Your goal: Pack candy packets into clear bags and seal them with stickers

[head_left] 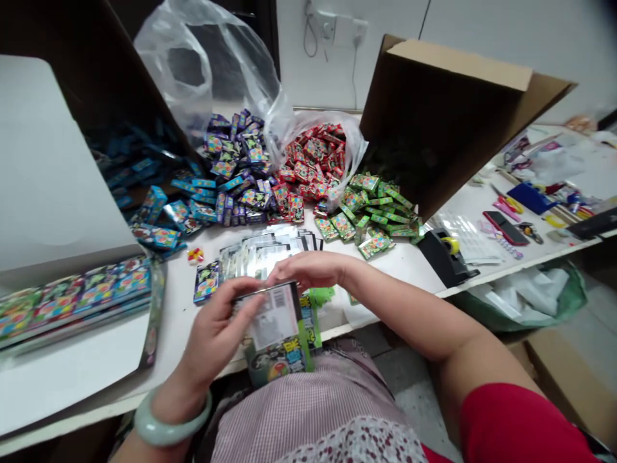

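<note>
My left hand [212,328], with a pale bangle at its wrist, grips a printed pouch [282,341] near the table's front edge, thumb across its front. The pouch has a barcode and green, black and colourful print. At its top edge my right hand [311,269] is closed, fingers bent inward; what they pinch is hidden. Behind the hands lies a fanned stack of silvery pouches [255,247]. A small dark-blue box [206,281] sits left of that stack, with a tiny red and yellow piece [195,256] above it.
Heaps of small blue boxes [178,215], purple boxes [241,151], red boxes [315,161] and green boxes [383,212] spread across the back. A white carton [53,161] with packs stands left, a brown carton [463,109] back right. A tape dispenser [443,257] and phone [505,228] lie right.
</note>
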The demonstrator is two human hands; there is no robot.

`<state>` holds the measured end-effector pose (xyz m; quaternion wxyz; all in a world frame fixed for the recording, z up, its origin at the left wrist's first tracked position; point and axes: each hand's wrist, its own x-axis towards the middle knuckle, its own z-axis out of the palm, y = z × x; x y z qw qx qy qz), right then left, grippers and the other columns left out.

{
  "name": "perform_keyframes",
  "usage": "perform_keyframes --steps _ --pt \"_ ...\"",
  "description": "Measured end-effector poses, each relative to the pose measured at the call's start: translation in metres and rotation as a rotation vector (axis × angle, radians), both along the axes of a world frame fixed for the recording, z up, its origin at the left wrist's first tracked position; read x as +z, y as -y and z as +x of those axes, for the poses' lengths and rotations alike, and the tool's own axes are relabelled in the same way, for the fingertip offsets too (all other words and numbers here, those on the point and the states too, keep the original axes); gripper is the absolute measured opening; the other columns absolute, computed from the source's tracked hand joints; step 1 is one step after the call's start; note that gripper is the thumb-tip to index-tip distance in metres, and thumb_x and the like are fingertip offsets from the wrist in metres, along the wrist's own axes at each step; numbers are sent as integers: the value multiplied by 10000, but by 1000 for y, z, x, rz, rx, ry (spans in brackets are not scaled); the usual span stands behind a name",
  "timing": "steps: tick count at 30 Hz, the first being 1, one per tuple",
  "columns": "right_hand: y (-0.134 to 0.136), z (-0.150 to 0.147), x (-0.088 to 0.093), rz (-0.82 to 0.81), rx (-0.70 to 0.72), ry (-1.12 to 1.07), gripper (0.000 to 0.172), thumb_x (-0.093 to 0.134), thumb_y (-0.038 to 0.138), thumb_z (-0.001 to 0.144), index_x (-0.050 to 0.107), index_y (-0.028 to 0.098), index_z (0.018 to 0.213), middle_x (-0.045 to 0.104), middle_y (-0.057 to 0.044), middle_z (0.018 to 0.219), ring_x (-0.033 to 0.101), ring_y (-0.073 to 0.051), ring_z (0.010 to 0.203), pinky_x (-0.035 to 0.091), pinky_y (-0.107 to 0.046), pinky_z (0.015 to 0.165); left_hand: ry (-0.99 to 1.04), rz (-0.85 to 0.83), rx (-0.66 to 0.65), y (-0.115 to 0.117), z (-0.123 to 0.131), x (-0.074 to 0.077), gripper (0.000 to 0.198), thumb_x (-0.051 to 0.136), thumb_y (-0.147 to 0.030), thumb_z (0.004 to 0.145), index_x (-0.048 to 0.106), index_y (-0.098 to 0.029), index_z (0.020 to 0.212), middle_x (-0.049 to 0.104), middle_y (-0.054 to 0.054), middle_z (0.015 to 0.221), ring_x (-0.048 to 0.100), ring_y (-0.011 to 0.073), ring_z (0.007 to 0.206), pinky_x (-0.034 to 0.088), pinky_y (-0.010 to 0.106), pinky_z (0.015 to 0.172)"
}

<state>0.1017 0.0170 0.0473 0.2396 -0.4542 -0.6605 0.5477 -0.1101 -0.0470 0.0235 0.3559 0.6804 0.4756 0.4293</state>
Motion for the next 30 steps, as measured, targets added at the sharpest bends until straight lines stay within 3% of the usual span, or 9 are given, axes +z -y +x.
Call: perform_keyframes --steps 3,5,7,11,14,18,24,27,30 --pt "-9 60 0 101 -95 60 185 583 219 854 716 205 983 730 -30 964 654 -167 878 507 -304 782 203 -160 297 -10 -15 3 189 663 -334 824 644 -234 983 663 3 956 617 176 798 506 252 634" --pt "-18 109 -4 310 -334 238 228 539 197 876 690 206 1047 695 -69 1075 610 -196 1006 467 -370 900 387 -256 471 -20 -24 0 189 667 -287 812 635 -256 996 673 -23 933 620 159 747 512 249 602" --pt "-28 153 -14 471 -428 486 316 613 130 791 674 214 1089 658 -90 1167 563 -237 1102 407 -433 995 526 -300 513 -29 -28 -11 177 652 -220 805 627 -277 971 683 -51 913 633 153 769 541 261 643" --pt "-42 197 -35 467 -417 520 388 732 89 625 691 215 989 667 -79 1132 537 -275 1111 392 -436 997 628 -319 492 -38 -28 -42 123 649 -196 798 588 -272 873 703 -73 880 659 174 818 584 325 697" --pt "-48 199 -43 417 -439 455 241 736 204 648 660 193 877 678 -47 890 587 -236 907 459 -375 843 582 -359 476 -32 -31 -59 125 655 -240 821 568 -267 906 704 -53 866 673 179 795 592 334 681" --pt "-45 186 -44 279 -470 276 250 635 366 736 589 179 896 616 -7 741 562 -153 656 478 -291 624 358 -312 430 -18 -42 -68 247 680 -335 825 553 -278 1029 673 -8 889 671 199 859 590 327 704" --pt "-30 140 -44 59 -405 9 259 575 381 761 593 189 934 641 -33 846 601 -130 687 501 -244 566 -429 156 370 -5 -47 -58 498 662 -454 804 528 -197 1208 532 142 1223 508 357 1192 423 554 1017" --pt "-32 116 -42 1 -371 -53 223 634 367 735 595 182 854 636 -26 799 596 -124 672 479 -221 531 -583 288 109 -9 -39 -45 584 630 -437 845 429 -216 1347 482 150 1334 427 343 1297 345 552 1089" --pt "-35 98 -39 -42 -360 -75 226 677 323 706 611 183 872 629 -13 747 584 -120 631 452 -213 496 -720 193 -243 -20 -29 -37 784 692 -451 802 298 -263 1453 352 148 1506 284 368 1408 252 597 1133"
